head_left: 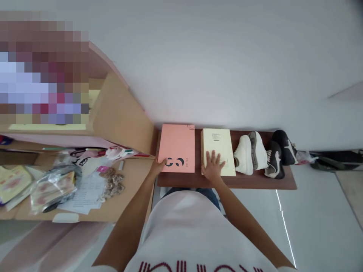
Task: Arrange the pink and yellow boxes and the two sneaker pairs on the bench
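A pink box (pixel 178 145) with dark printed shapes lies flat on the left part of a brown shelf. My left hand (pixel 157 167) grips its near left corner, thumb on top; the other fingers are mostly hidden along the side. To the right, a cream box (pixel 219 145) with small printed text lies on the same shelf, a narrow gap away from the pink one. My right hand (pixel 212 166) rests on the cream box's near left part, fingers spread and flat.
The brown shelf (pixel 195 183) also bears a pair of white shoes (pixel 244 155) and a pair of black shoes (pixel 274 156). At left stands a desk (pixel 113 207) with papers, a clear plastic bag (pixel 53 190) and a scrunchie-like bundle (pixel 114 184). A wall rises behind the shelf.
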The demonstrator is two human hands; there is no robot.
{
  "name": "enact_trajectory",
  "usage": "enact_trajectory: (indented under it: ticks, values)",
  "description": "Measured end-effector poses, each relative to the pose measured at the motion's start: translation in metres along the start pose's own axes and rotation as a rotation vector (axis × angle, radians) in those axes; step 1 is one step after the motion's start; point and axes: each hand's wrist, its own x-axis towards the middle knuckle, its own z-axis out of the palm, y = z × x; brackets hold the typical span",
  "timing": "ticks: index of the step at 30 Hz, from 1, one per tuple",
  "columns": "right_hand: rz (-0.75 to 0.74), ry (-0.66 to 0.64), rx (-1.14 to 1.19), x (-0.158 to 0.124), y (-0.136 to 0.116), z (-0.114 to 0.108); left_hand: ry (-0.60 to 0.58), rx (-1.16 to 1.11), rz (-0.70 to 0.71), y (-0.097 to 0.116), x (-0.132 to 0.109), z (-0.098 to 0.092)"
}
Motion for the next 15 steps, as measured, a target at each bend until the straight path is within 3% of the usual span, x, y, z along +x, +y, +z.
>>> enact_trajectory:
  ticks: [10, 12, 15]
  values:
    - [0.015, 0.082, -0.035, 0.006, 0.022, -0.006, -0.079, -0.152, -0.003, -0.007, 0.008, -0.005]
    - [0.023, 0.158, 0.094, 0.005, 0.008, -0.009, -0.119, -0.256, -0.066, -0.008, 0.015, -0.007]
    - [0.008, 0.188, 0.501, 0.004, -0.035, -0.003, -0.221, -0.399, -0.202, -0.005, 0.022, -0.005]
